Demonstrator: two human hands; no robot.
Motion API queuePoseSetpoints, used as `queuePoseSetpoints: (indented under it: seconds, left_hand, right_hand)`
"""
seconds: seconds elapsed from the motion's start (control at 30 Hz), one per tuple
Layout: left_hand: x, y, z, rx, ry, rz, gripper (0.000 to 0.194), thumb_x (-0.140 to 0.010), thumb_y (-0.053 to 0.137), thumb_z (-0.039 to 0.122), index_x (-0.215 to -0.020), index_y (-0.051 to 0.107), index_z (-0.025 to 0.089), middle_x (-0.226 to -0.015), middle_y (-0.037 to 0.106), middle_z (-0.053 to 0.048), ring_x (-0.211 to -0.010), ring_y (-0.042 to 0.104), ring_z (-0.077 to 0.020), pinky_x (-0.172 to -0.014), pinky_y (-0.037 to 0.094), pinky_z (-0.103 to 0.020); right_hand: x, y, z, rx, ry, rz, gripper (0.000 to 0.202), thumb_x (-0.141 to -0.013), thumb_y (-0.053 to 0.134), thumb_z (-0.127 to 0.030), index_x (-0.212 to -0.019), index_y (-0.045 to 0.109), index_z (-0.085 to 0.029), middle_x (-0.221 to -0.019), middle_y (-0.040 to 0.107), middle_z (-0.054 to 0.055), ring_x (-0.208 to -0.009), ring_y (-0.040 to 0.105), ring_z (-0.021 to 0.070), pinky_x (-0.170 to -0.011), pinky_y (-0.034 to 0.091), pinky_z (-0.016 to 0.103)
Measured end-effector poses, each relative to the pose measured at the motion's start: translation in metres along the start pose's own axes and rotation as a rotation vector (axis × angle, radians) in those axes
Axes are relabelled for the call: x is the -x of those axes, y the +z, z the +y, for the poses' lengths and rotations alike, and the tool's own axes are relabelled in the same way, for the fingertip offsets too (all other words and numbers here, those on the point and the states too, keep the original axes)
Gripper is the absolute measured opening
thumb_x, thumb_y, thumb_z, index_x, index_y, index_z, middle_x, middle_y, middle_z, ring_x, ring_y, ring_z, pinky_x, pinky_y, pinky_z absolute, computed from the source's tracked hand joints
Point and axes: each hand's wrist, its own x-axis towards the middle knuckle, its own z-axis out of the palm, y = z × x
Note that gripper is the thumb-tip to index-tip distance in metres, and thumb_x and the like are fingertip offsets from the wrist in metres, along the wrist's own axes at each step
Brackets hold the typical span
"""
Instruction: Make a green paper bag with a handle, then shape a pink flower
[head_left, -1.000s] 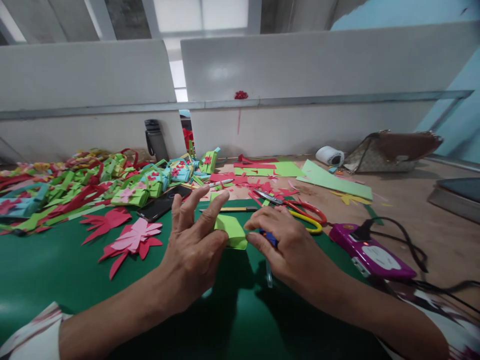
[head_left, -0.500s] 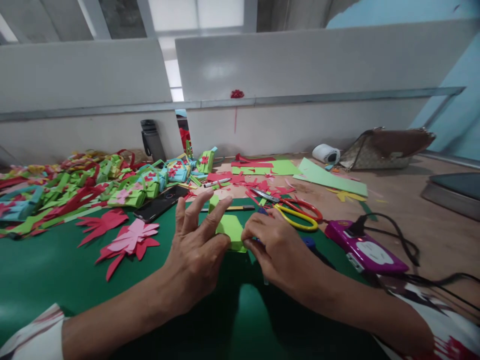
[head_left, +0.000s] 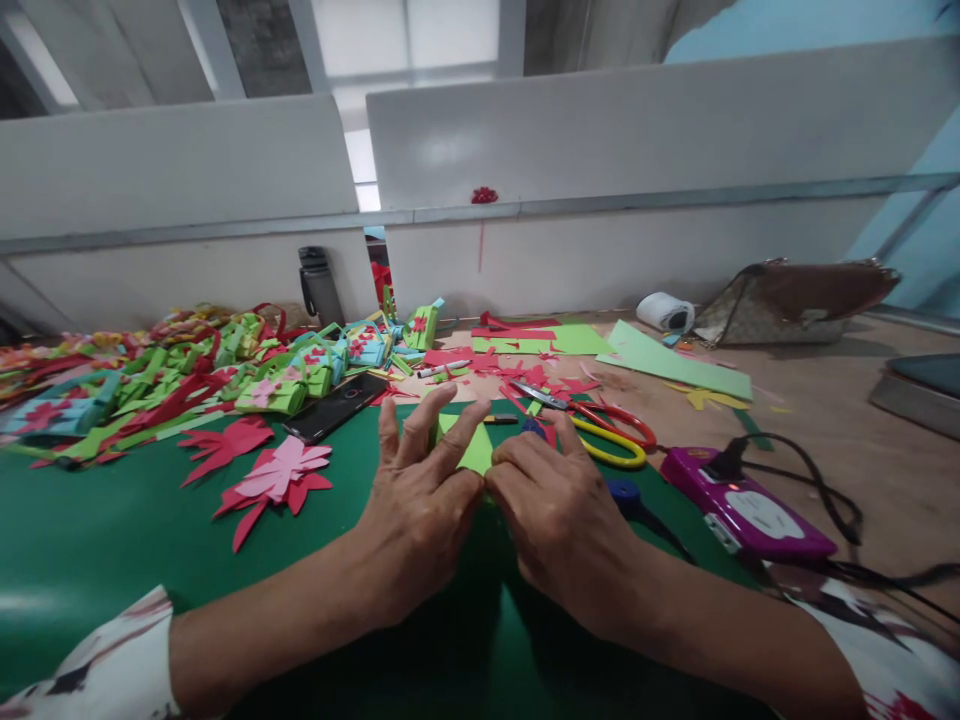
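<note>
A folded piece of light green paper [head_left: 474,447] is held between both hands above the green mat. My left hand [head_left: 424,490] pinches its near edge between thumb and index finger, the other fingers raised and spread. From the other side my right hand [head_left: 551,490] grips the same edge with curled fingers, its thumb close to the left one. The paper's lower part is hidden behind the hands. Just beyond the right hand lie scissors [head_left: 611,447] with yellow and red handles. A blue object with a dark cord [head_left: 626,495] is partly covered by that hand.
Pink and red paper flowers [head_left: 281,475] lie on the left of the mat, near a black phone [head_left: 337,405]. Small paper bags [head_left: 277,390] crowd the left back. A purple power strip [head_left: 750,510] with cables sits right, a handbag [head_left: 802,300] and white roll [head_left: 664,312] behind.
My right hand has moved in against the left hand, and less of the green paper shows between them. The whole view has shifted slightly.
</note>
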Motion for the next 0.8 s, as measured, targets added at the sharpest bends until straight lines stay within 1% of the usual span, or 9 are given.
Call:
queuePoseSetpoints:
  seconds: [0.1, 0.2, 0.23, 0.47, 0.57, 0.7, 0.8]
  left_hand:
    - [0.003, -0.003, -0.002, -0.013, 0.017, 0.015, 0.016, -0.079, 0.050, 0.009, -0.068, 0.058, 0.018, -0.134, 0.047, -0.006, -0.132, 0.022, -0.0321, -0.105, 0.005, -0.063]
    - [0.006, -0.007, -0.005, -0.029, 0.022, 0.023, 0.017, -0.078, 0.051, 0.008, -0.068, 0.058, 0.019, -0.133, 0.048, -0.005, -0.132, 0.023, -0.0321, -0.106, 0.005, -0.063]
    - [0.007, -0.008, -0.006, -0.032, 0.017, 0.006, 0.017, -0.078, 0.051, 0.006, -0.069, 0.058, 0.019, -0.134, 0.047, -0.005, -0.131, 0.023, -0.0322, -0.106, 0.007, -0.063]
    - [0.011, -0.012, -0.011, -0.038, 0.036, 0.032, 0.015, -0.077, 0.054, 0.007, -0.071, 0.057, 0.020, -0.135, 0.046, 0.001, -0.131, 0.025, -0.0316, -0.108, 0.012, -0.060]
    - [0.012, -0.012, -0.012, -0.036, 0.036, 0.024, 0.017, -0.076, 0.054, 0.004, -0.072, 0.058, 0.020, -0.132, 0.049, -0.001, -0.130, 0.026, -0.0317, -0.108, 0.015, -0.060]
    - [0.014, -0.010, -0.014, -0.013, 0.081, 0.078, 0.016, -0.075, 0.054, 0.003, -0.072, 0.058, 0.018, -0.132, 0.050, -0.003, -0.130, 0.025, -0.0329, -0.105, 0.015, -0.063]
    - [0.014, -0.007, -0.015, -0.016, 0.097, 0.077, 0.017, -0.076, 0.051, 0.003, -0.073, 0.058, 0.017, -0.131, 0.049, -0.004, -0.131, 0.024, -0.0323, -0.105, 0.015, -0.062]
  right_hand:
    - [0.000, 0.000, 0.000, 0.020, -0.028, 0.008, 0.016, -0.067, 0.044, -0.006, -0.072, 0.056, -0.014, -0.078, 0.057, 0.007, -0.076, 0.049, 0.0209, -0.091, 0.024, 0.050]
    - [-0.001, 0.000, 0.001, 0.035, -0.025, 0.022, 0.017, -0.069, 0.042, -0.006, -0.071, 0.057, -0.015, -0.078, 0.057, 0.007, -0.074, 0.049, 0.0205, -0.091, 0.025, 0.050]
    - [-0.001, -0.001, 0.001, 0.042, -0.022, 0.026, 0.018, -0.070, 0.042, -0.005, -0.071, 0.057, -0.015, -0.077, 0.057, 0.007, -0.074, 0.049, 0.0204, -0.091, 0.025, 0.050]
    - [0.000, -0.005, 0.004, 0.069, -0.003, 0.018, 0.019, -0.069, 0.041, -0.003, -0.070, 0.056, -0.015, -0.076, 0.057, 0.007, -0.074, 0.049, 0.0207, -0.093, 0.021, 0.053]
    - [0.001, -0.007, 0.004, 0.073, -0.009, 0.013, 0.020, -0.069, 0.041, -0.003, -0.070, 0.056, -0.015, -0.076, 0.055, 0.006, -0.073, 0.048, 0.0202, -0.093, 0.022, 0.053]
    - [0.001, -0.008, 0.004, 0.078, -0.015, 0.030, 0.020, -0.068, 0.040, -0.002, -0.070, 0.056, -0.015, -0.075, 0.054, 0.006, -0.072, 0.047, 0.0197, -0.095, 0.020, 0.053]
    - [0.000, -0.007, 0.005, 0.067, -0.008, 0.026, 0.020, -0.068, 0.041, -0.002, -0.069, 0.055, -0.016, -0.074, 0.054, 0.005, -0.072, 0.047, 0.0191, -0.096, 0.020, 0.052]
